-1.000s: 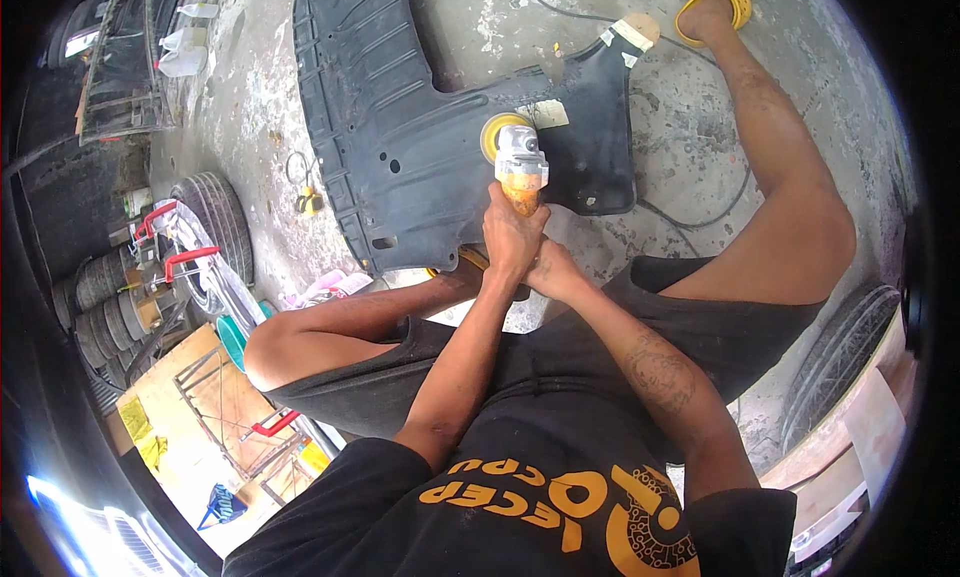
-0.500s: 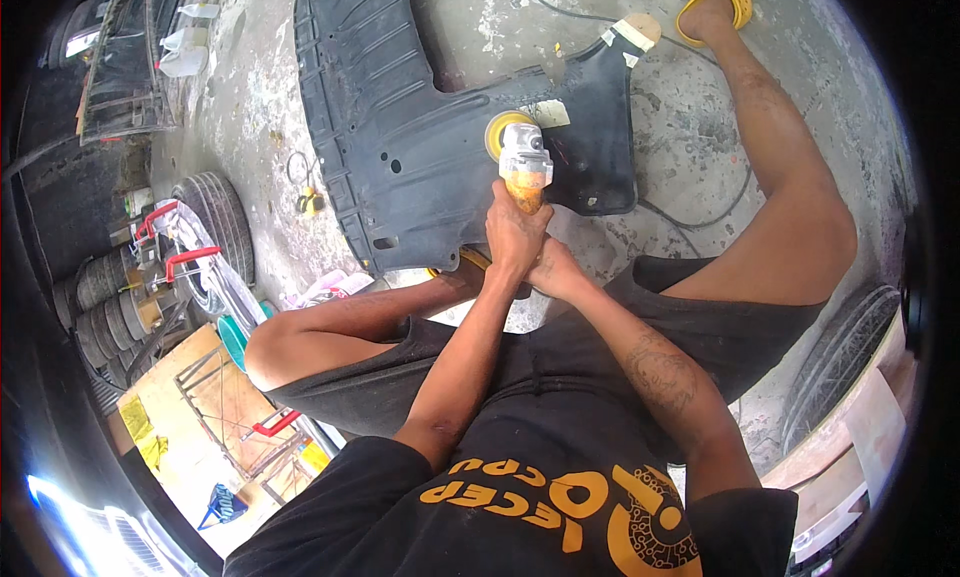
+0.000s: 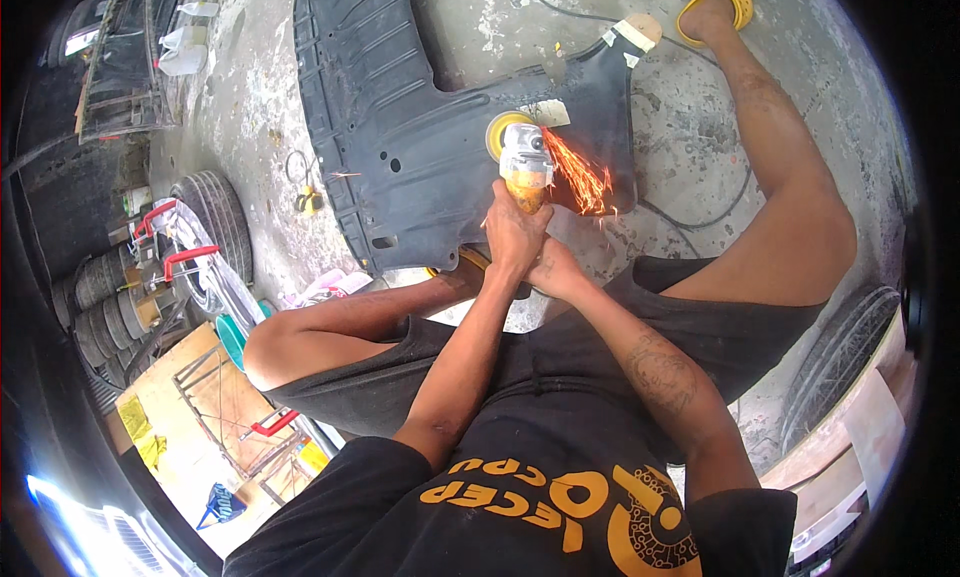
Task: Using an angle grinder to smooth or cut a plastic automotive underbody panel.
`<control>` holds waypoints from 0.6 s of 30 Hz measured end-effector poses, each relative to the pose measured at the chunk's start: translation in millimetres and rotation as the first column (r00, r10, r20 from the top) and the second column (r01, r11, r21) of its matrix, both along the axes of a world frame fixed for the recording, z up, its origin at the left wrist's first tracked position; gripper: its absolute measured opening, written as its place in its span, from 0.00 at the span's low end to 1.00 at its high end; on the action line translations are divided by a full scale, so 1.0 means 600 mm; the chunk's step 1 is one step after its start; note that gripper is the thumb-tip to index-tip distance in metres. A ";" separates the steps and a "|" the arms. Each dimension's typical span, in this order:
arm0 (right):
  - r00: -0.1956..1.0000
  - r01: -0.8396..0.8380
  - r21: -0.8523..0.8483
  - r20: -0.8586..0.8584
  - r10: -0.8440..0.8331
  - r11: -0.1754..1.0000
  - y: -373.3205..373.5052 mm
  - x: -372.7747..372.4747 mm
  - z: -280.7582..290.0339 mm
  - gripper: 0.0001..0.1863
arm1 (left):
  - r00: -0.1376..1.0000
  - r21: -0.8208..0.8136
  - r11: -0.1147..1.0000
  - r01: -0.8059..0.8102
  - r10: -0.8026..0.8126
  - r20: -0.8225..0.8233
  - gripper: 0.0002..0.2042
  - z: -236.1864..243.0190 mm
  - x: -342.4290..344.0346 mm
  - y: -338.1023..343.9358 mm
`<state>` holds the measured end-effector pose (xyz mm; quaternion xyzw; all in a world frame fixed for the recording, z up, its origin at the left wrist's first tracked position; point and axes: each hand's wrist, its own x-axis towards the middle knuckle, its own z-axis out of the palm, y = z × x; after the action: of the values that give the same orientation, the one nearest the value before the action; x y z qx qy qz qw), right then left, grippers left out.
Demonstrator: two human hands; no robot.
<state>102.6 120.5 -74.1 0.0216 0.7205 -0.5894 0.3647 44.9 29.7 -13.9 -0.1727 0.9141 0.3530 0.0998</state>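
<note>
An orange-and-silver angle grinder (image 3: 524,169) with a yellow disc (image 3: 503,136) is held over a large black plastic panel (image 3: 370,107) on the floor. My left hand (image 3: 515,229) is closed round the grinder's body just behind its head. My right hand (image 3: 550,270) is closed lower down on the grinder's rear part, partly hidden by my left. A stream of orange sparks (image 3: 578,172) sprays from the disc over the panel's right part. A pale strip (image 3: 545,112) lies on the panel beside the disc, and my left foot is tucked under the panel's near edge.
My right leg (image 3: 770,147) stretches along the right, near a cable (image 3: 690,224) and a tyre (image 3: 830,357). At left are a tyre (image 3: 220,227), red clamps (image 3: 190,257) on a white piece, stacked tyres (image 3: 100,317), white jugs (image 3: 183,52) and a wooden board (image 3: 190,417).
Bright sparks have appeared at the disc, spraying right and downward. The grinder and my hands have shifted very slightly up and to the right since a second ago.
</note>
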 end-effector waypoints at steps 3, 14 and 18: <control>0.999 -0.026 0.012 0.026 0.026 1.000 0.006 -0.007 0.021 0.36 | 1.000 0.007 1.000 -0.021 0.021 -0.020 0.26 -0.002 0.000 -0.004; 0.998 -0.064 0.032 0.010 0.064 0.997 0.001 0.006 -0.001 0.34 | 1.000 -0.027 1.000 -0.014 0.014 0.015 0.26 0.008 0.001 0.000; 0.998 -0.059 0.014 0.010 0.059 0.998 0.006 0.002 0.005 0.33 | 1.000 -0.015 1.000 -0.023 0.024 0.021 0.25 0.010 -0.002 0.003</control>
<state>103.7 124.1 -70.9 0.0059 0.7234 -0.5729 0.3851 43.8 31.7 -7.9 -0.1878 0.9135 0.3456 0.1040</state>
